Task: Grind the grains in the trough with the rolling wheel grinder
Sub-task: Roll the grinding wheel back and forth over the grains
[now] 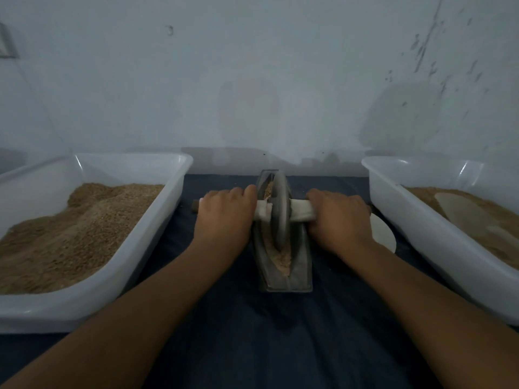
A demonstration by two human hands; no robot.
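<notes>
We start at the grains (282,261), a pale, partly crushed heap lying along the bottom of the narrow metal trough (302,265), which sits on the dark cloth (238,327) straight ahead of us, between the two tubs. The wheel (279,209) stands upright in the groove, towards its far half, with grain showing both behind and in front of it. The axle handle (302,213), wrapped in pale cloth, runs crosswise through the wheel; our left hand (224,214) is curled tight round one end and our right hand (339,217) round the other, both fully closed on it. We judge the grinding to be under way. The main risk is uneven pressure: lean harder on one side and the wheel tilts, rides up the wall and spills grain onto the cloth. Rolling too far could push grain over the near end. Left and right stand white tubs (174,192) of brown grain.
</notes>
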